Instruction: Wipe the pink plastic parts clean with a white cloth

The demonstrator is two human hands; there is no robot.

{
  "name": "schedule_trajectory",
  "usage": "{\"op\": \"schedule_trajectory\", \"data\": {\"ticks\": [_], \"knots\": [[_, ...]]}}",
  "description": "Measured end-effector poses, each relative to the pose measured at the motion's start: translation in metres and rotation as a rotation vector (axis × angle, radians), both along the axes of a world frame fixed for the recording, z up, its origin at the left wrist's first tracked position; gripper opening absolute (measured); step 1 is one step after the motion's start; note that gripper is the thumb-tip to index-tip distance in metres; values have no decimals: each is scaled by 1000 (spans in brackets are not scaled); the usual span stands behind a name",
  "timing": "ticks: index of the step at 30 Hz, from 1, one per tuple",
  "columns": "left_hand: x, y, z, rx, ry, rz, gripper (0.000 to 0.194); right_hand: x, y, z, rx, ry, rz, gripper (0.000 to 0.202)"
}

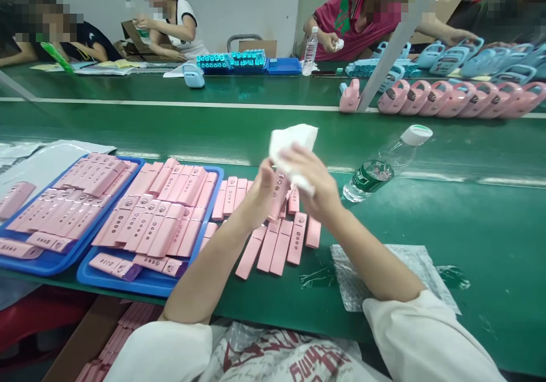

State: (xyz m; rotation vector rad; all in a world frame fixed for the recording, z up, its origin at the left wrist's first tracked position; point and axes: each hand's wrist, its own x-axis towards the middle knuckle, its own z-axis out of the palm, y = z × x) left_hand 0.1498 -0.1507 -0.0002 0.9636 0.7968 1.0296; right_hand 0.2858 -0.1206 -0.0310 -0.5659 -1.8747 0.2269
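Note:
Over the green table, my left hand (261, 195) grips a pink rectangular case (279, 191) with small round markings on its face. My right hand (310, 178) is closed on a white cloth or tissue (294, 138), held against the upper part of that case; the fingers are slightly blurred. Beneath both hands lie several more pink cases (280, 248), side by side on the table. To the left, a blue tray (219, 186) carries stacked pink cases of the same kind.
A second blue tray (139, 163) of pink cases stands farther left. At right are a clear bottle (371, 177) with a white cap and a clear plastic sheet (409, 262). Pink handled items (456, 99) line the far ledge. Several people (341, 18) sit opposite.

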Motion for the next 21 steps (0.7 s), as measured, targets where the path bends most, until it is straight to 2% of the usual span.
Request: {"op": "schedule_trajectory", "data": {"ticks": [3, 5, 8, 11, 13, 15, 18, 21], "knots": [[-1, -2, -3, 165, 105, -62, 89, 23, 22, 5, -291, 361, -205, 37], [-1, -2, -3, 223, 143, -115, 91, 38, 23, 12, -332, 499, -284, 32], [-1, 0, -3, 223, 129, -181, 93, 53, 4, 29, -259, 361, -286, 23], [-1, 0, -4, 242, 158, -226, 94, 57, -20, 46, -303, 104, -85, 29], [-1, 0, -5, 259, 215, -271, 95, 55, -29, 52, -411, 14, 116, 39], [0, -1, -5, 284, 249, -335, 97, 51, -31, 54, -495, -34, 242, 44], [1, -3, -5, 294, 272, -417, 103, 44, -29, 54, -507, -112, 333, 36], [-1, -3, -5, 252, 319, -420, 106, 40, -29, 53, -454, -149, 422, 20]]}}
